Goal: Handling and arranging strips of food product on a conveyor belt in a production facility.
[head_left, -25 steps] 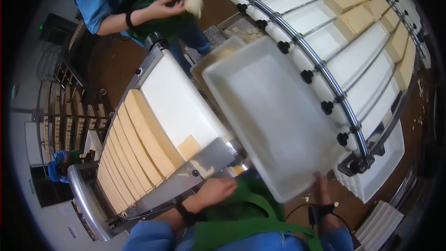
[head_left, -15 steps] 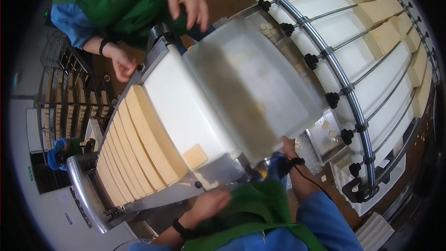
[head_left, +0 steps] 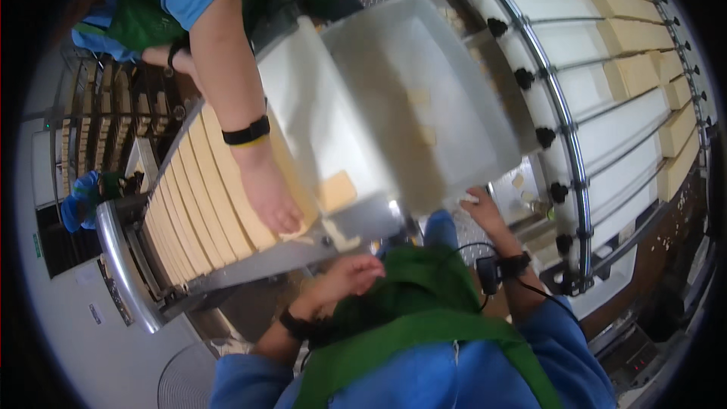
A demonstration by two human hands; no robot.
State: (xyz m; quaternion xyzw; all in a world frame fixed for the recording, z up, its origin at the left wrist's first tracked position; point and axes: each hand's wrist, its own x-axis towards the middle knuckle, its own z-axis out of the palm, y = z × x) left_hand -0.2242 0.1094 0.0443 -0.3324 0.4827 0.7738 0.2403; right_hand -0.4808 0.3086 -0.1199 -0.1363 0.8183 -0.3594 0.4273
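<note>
My left hand (head_left: pixel 352 276) is held in front of my green apron with its fingers loosely curled together, and no object shows in it. Near the close right corner of a translucent plastic bin (head_left: pixel 473 98), my right hand (head_left: pixel 485 210) has its fingers slightly apart and holds nothing I can see. A few pale pieces lie in the bin. A flat pale-yellow slice (head_left: pixel 337 191) lies on the white belt (head_left: pixel 314 98), beyond my left hand. Left of it runs a row of long pale-yellow slabs (head_left: pixel 216 197); a co-worker's hand (head_left: pixel 269 193) touches the near end of the closest one.
To the right, a curved metal rail (head_left: pixel 556 98) with black knobs borders a white conveyor (head_left: pixel 560 38) carrying more slabs. Loose scraps lie on a metal tray (head_left: pixel 522 189). A stocked rack (head_left: pixel 113 113) and another person (head_left: pixel 83 201) are at the far left.
The co-worker's arm has reached across the slabs to their near end. My right hand has come off the bin's near edge. My left hand has shifted slightly toward me.
</note>
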